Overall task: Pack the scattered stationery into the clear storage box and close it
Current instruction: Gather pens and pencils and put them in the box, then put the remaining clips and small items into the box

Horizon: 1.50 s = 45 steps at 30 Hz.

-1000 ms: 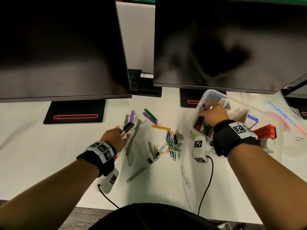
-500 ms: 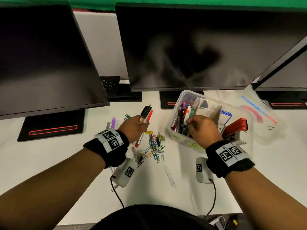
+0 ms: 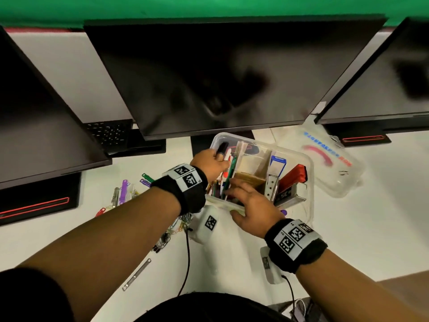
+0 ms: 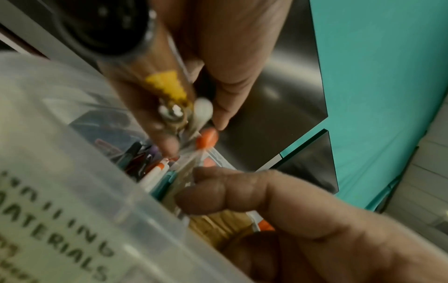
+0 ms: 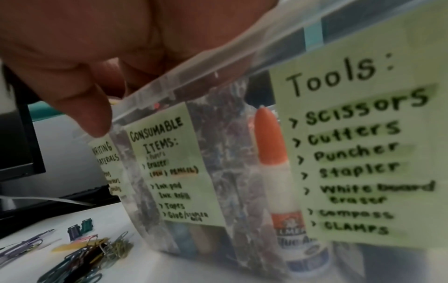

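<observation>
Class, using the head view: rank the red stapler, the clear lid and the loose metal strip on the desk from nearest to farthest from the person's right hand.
From the right hand:
1. Red stapler, inside the box, just beyond the hand.
2. Metal strip, on the desk to the near left.
3. Clear lid, on the desk, behind and right of the box.

An office workstation: three dark monitors [image 3: 222, 75] stand side by side on a white desk [image 3: 371, 228], a keyboard [image 3: 108, 133] tucked behind the middle one.

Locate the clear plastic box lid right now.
Head view: the clear plastic lid lies flat on the white desk, right of the clear storage box, below the right monitor.
</observation>
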Available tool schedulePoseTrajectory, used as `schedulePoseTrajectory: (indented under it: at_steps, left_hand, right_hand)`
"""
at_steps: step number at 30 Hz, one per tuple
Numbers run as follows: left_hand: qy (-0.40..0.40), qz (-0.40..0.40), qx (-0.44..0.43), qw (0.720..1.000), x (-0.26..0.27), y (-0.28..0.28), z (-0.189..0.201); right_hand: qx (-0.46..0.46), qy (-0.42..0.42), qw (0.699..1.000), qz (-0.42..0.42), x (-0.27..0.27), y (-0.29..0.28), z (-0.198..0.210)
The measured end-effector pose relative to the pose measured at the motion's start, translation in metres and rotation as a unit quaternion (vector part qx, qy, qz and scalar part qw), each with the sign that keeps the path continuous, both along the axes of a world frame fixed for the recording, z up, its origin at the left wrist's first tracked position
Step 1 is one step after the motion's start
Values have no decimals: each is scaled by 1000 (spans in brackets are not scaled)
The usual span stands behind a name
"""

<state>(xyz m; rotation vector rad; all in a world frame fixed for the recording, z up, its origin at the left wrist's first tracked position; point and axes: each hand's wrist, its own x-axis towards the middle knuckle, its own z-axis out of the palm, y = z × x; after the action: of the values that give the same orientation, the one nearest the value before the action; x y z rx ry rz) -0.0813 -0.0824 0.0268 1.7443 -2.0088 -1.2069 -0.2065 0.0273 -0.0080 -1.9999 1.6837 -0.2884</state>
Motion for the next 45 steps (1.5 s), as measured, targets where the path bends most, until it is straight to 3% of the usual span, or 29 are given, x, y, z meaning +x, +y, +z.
schedulePoseTrajectory:
  at_steps: [3,6,10,12,17,22,26,29,34,37,41,45]
  left_hand:
    - [5,-13,-6,1000,-2,-1,-4]
    - [69,-19,11,997,5,1,-6]
    - [167,26,57,984,29,2,-11]
    - [176,52,46,982,51,1,-14]
    - [115,102,18,988,131,-1,-26]
    - [-22,111,3,994,217,10,-47]
    - [-104,110,26,988,266,30,-67]
    - [-165,115,38,979,289,44,-82]
    - [-253,154,55,954,316,57,-102]
    - [-264,160,73,948,318,62,-109]
    - [-261,156,71,950,306,65,-114]
    - [-254,130,63,957,290,64,-119]
  right_hand:
    - [1,-13,1000,0,-1,1,-1]
    - [-2,-16,1000,-1,-2,0,-3]
    - [-7,-21,1000,-8,-1,1,-6]
    - [-12,-20,1000,-18,1,0,-6]
    - [-135,-13,990,-29,21,-17,8]
    - [-174,-49,983,33,76,-32,15]
    - [-84,-28,988,126,119,-29,-15]
    - [25,78,985,151,127,-23,-49]
    - [110,156,981,46,114,-15,-70]
    - [151,179,972,-18,110,-10,-71]
    - [188,160,967,-69,112,-1,-70]
    - [175,87,979,-64,117,3,-70]
